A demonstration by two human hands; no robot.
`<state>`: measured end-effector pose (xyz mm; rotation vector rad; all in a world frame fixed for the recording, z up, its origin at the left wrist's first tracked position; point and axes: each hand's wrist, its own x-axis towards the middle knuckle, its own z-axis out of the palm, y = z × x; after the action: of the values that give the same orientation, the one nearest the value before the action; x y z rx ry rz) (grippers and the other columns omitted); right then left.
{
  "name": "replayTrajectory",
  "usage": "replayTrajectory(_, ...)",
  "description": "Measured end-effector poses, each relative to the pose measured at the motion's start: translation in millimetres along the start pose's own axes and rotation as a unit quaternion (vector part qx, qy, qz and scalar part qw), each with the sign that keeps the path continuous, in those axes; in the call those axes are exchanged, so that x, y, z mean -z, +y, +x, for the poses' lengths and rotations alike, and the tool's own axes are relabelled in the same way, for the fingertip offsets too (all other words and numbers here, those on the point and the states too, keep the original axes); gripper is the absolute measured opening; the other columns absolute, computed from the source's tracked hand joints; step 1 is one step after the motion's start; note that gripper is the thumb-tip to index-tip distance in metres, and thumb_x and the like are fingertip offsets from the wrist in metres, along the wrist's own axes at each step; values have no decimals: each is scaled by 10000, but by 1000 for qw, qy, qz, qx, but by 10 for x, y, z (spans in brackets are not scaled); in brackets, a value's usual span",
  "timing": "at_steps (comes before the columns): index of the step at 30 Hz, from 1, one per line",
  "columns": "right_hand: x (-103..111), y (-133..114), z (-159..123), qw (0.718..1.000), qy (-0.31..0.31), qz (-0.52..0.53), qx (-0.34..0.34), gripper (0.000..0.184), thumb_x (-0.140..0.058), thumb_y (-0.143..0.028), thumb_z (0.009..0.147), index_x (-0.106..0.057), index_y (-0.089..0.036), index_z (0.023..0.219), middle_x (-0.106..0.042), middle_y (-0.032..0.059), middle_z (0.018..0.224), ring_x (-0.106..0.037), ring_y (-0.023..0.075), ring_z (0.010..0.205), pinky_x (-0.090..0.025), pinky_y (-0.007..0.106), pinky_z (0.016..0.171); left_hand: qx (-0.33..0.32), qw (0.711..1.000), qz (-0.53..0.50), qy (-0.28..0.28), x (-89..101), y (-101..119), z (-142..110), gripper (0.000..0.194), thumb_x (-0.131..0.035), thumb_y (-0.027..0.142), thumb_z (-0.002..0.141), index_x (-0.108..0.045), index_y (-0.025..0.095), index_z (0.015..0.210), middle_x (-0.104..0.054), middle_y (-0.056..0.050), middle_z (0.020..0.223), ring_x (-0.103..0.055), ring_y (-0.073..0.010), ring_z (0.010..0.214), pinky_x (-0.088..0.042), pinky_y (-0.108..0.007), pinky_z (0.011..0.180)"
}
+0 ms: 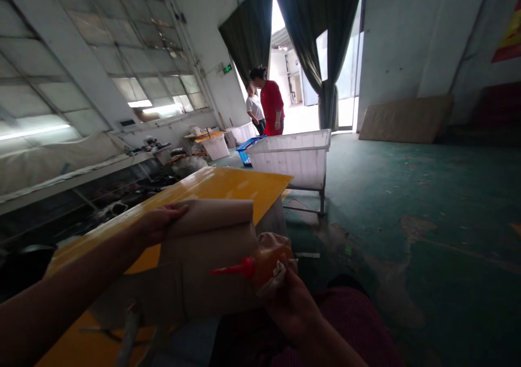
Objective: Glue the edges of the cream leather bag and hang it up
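Note:
My left hand pinches the left edge of a brown, folded sheet that looks like cardboard or stiff paper. The sheet's far end is bent over, and it lies at the near side of a yellow-topped table. My right hand is wrapped round a squeeze bottle of amber liquid with a red pointed nozzle. A pale, crumpled cloth covers part of the bottle. Its nozzle points left, over the sheet; whether it touches the sheet I cannot tell. Dark, twig-like shapes show below the sheet at the lower left.
Beyond the table stands a large white tub on a metal frame, beside a blue crate. Two people, one in red, stand near the curtained doorway. Green floor stretches to the right, with a board leaning on the wall.

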<state>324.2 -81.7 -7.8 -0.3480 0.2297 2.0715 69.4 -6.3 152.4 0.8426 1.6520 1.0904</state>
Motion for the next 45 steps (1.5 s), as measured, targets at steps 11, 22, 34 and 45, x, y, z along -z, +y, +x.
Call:
replayTrajectory(11, 23, -742, 11, 986, 73, 6, 148, 67, -677, -201, 865, -685, -182, 929, -732, 25, 835, -699, 183, 707, -606, 304, 594, -79, 996, 26, 7, 370, 687, 76, 276, -611, 68, 791, -696, 113, 1051, -735, -107, 816, -687, -237, 600, -586, -347, 500)
replayTrajectory(22, 468, -1053, 426, 969, 122, -8, 214, 189, -458, -215, 996, -639, -159, 1003, -732, 63, 859, -704, 186, 690, -607, 304, 534, -50, 999, -7, 5, 307, 299, 267, 700, -960, 176, 270, -726, 109, 927, -740, -119, 810, -664, -227, 568, -576, -310, 472)
replayTrajectory(34, 443, -1152, 1275, 926, 108, -150, 330, 736, -963, -340, 361, -625, -171, 992, -721, -7, 787, -677, 191, 659, -592, 288, 479, -44, 997, -53, 19, 373, -97, 455, 707, -990, 283, 241, -744, 120, 884, -739, -114, 810, -674, -211, 615, -580, -267, 503)
replayTrajectory(45, 253, -1161, 1618, 871, 81, -256, 410, 729, -929, -401, 429, -601, -168, 1037, -676, 18, 865, -636, 180, 695, -552, 265, 485, -3, 996, -86, -15, 448, -494, 581, 555, -986, 285, 316, -749, 140, 795, -732, -83, 751, -668, -194, 590, -570, -244, 523)
